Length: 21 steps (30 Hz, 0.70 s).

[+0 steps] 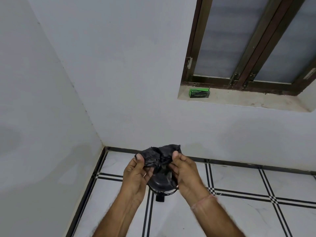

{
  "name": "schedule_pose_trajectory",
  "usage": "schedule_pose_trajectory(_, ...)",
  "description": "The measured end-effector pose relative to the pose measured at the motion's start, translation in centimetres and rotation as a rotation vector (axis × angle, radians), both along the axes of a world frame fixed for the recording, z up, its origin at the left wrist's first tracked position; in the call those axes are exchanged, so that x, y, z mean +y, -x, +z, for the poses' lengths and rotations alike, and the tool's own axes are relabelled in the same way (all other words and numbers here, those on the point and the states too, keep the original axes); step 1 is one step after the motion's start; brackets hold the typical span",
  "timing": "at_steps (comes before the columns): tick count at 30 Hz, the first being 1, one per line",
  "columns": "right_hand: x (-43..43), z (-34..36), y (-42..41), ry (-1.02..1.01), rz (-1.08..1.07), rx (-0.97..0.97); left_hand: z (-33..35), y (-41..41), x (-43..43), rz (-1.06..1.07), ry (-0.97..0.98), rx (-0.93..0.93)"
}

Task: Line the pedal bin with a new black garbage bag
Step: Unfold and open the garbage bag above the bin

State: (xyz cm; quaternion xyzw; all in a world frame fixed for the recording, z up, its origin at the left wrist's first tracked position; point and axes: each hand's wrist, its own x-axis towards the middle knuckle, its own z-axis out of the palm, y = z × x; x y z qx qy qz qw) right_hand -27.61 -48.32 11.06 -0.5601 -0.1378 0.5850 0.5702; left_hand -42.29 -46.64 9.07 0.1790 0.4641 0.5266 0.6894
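Both hands are covering most of the pedal bin [159, 183]: only part of its dark domed lid, a thin rim line and the black pedal [160, 198] at its base are showing, and lettering on its front is too small to read. The bin is standing on the tiled floor [239, 218] near the corner where the two walls meet, with open tile spreading to the right and toward the camera. The black garbage bag [159, 155] is sitting bunched above the bin, its long axis running left to right. The left hand [136, 175] is pinching the bag's left end between thumb and fingers; the right hand [185, 173] is pinching the right end likewise. A green box [199, 92] is resting at the left end of the window ledge [248, 100], its print unreadable.
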Motion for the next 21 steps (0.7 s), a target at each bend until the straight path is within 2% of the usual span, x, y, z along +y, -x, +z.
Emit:
schedule_pose_trajectory(5,1.6,-1.2,-0.8,0.189,-0.086,0.072,-0.3,-0.6,0.1,0.077,0.046,0.006)
schedule_pose_trajectory(8,2.6,-3.0,-0.7,0.307,-0.095,0.080,-0.2,-0.9,-0.1,0.052,-0.029,0.150)
schedule_pose_trajectory(11,3.5,-4.0,0.1,0.310,-0.148,0.051,-0.1,-1.1,-0.5,-0.009,-0.221,0.362)
schedule_pose_trajectory(15,3.5,-4.2,0.5,0.081,-0.194,-0.361,-0.2,-0.8,-0.6,-0.078,-0.374,0.542)
schedule_pose_trajectory(17,3.8,-4.5,0.0,0.068,-0.214,-0.456,-0.1,0.0,-0.2,-0.078,-0.405,0.558)
schedule_pose_trajectory(19,4.6,-4.2,-0.5,0.096,-0.247,-0.388,0.2,0.5,-0.2,-0.099,-0.427,0.551)
schedule_pose_trajectory(21,5.6,-4.2,-0.6,0.133,-0.248,-0.199,0.4,0.8,-0.5,-0.121,-0.460,0.568)
